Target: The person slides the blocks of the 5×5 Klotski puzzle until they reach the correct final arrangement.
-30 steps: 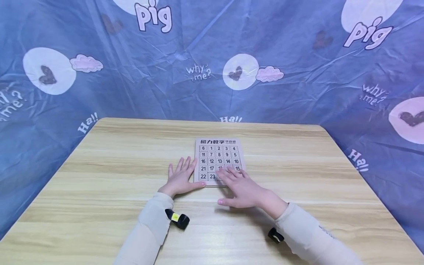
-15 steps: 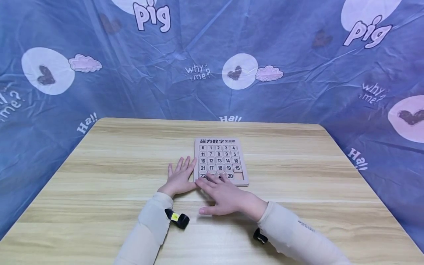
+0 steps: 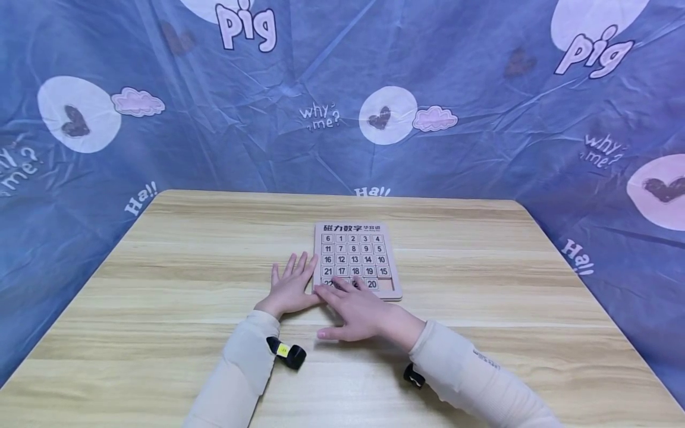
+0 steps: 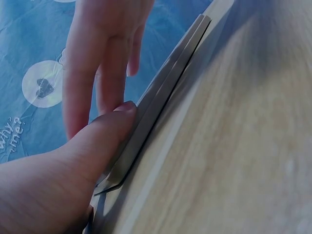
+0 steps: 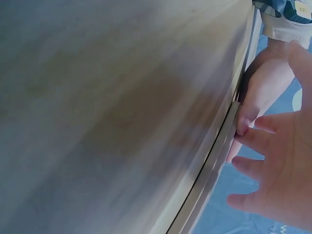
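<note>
A number sliding puzzle [image 3: 397, 279] lies flat on the table, its numbered tiles in rows under a printed title. My left hand [image 3: 289, 290] lies along its left side with fingers spread straight. In the left wrist view the left thumb [image 4: 109, 127] rests on the puzzle's edge. Over the bottom row reaches my right hand [image 3: 355, 312], fingers extended, thumb stretched out to the left. Its fingers hide the middle tiles of that row; whether every fingertip touches them I cannot tell. Tile 20 [image 3: 371, 284] shows beside a vacant slot [image 3: 386, 285] at the lower right corner.
The wood-grain table [image 3: 187, 255] stretches out on all sides of the puzzle. A blue printed cloth [image 3: 241, 148] hangs behind its far edge. Each sleeved wrist wears a small black camera, such as the left wrist camera [image 3: 295, 357].
My right hand has moved left along the bottom row, uncovering tile 20 and the vacant slot at the right corner. The left hand stays nearly still.
</note>
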Demonstrator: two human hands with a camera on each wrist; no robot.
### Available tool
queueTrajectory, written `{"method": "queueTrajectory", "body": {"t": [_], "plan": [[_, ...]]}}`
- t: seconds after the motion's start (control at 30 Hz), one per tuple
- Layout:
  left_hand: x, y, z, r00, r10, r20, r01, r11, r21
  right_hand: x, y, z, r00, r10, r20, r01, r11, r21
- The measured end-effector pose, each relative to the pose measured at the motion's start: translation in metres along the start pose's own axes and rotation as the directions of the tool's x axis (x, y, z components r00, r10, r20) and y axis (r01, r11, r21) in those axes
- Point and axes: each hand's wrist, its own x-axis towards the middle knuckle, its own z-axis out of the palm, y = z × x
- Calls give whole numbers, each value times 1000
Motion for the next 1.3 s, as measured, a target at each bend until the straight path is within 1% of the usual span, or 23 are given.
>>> {"method": "queueTrajectory", "body": {"t": [0.13,0.37,0.5,0.87,1.07,1.17,1.3], "plan": [[0,1,0,1000,-1,0,1,1000,-3,-2,1,0,1000,10,8,-9,1000,-17],[1,0,0,1000,-21,10,21,999,-31,-9,7,-1,1000,24,11,-24,1000,-18],[2,0,0,1000,-18,9,18,999,-30,-14,10,-1,999,40,21,-40,999,-13],[2,-1,0,1000,-22,9,22,999,-38,-21,13,-1,999,44,28,-44,999,-21],[2,0,0,1000,-21,14,22,999,-30,-21,12,-2,999,38,34,-38,999,-23],[1,1,-1,1000,-19,14,19,999,-28,-19,14,-4,999,31,32,-31,1000,1],[0,1,-1,1000,-18,16,19,999,-31,-10,19,-9,999,45,22,-46,998,42]]}}
